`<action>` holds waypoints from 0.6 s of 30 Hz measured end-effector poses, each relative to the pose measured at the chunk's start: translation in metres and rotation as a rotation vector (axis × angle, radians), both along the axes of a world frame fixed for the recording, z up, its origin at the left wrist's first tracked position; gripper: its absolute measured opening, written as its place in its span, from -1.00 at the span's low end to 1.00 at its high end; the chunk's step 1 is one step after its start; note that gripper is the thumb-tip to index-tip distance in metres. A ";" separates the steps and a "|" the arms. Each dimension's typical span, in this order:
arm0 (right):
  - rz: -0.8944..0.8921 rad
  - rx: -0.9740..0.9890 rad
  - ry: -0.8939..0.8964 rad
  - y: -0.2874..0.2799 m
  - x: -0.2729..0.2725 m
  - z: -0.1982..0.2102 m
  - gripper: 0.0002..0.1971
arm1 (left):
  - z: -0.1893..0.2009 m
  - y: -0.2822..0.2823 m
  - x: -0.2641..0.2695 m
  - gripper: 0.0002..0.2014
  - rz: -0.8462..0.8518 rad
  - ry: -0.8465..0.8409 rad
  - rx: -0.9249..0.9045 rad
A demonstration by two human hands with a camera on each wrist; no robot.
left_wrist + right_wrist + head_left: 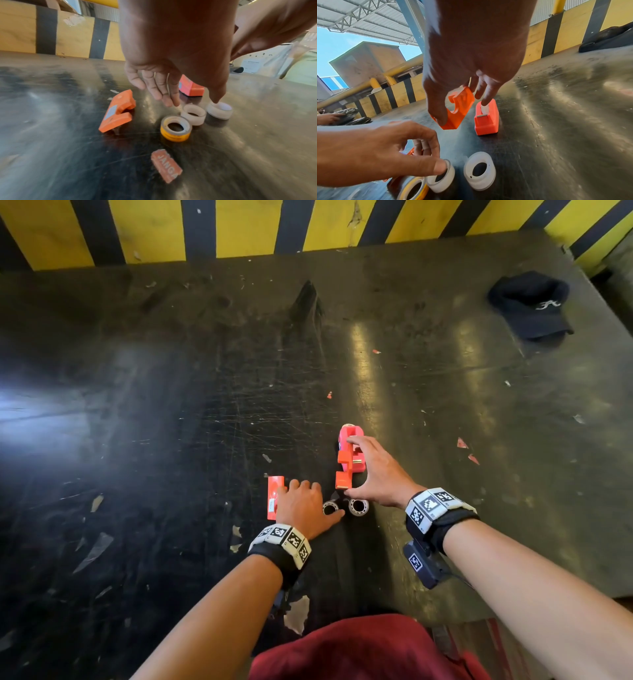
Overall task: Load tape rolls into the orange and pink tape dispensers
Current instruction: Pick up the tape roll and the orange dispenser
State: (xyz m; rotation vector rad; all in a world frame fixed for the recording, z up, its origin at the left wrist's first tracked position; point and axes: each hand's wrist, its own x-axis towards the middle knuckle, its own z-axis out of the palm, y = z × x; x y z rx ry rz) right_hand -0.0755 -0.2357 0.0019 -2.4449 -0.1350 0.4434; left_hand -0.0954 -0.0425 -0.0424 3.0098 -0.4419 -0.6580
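Note:
My right hand [349, 467] pinches an empty orange dispenser [457, 112] between thumb and fingers, tilted beside the pink dispenser [486, 117]. The pink dispenser stands on the dark table [171, 405] with white tape in it. A second orange dispenser [116, 112] lies on its side to the left. In front of it sit a yellow roll [175, 128] and two white rolls [193, 115] [219, 111]. My left hand [308, 501] hovers over the rolls with its fingers relaxed. Its thumb tip touches a white roll [441, 177].
A black cap [532, 304] lies at the far right of the table. A yellow and black striped wall [239, 227] closes the far edge. A torn red label scrap [166, 166] and paper bits lie around. Another person's hand [329, 117] shows far left.

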 end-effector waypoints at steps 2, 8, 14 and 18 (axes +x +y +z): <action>-0.025 0.001 0.006 -0.005 0.000 0.000 0.08 | 0.000 -0.010 0.000 -0.25 -0.006 0.020 0.056; -0.042 0.019 0.076 -0.014 -0.003 -0.001 0.11 | 0.002 -0.016 0.000 -0.44 0.034 0.040 0.021; -0.025 0.018 0.088 -0.016 -0.001 0.000 0.11 | 0.015 0.011 0.023 -0.66 0.379 0.068 -0.618; 0.034 0.064 0.128 -0.008 0.001 0.006 0.09 | 0.034 0.034 0.041 -0.58 0.457 0.221 -0.941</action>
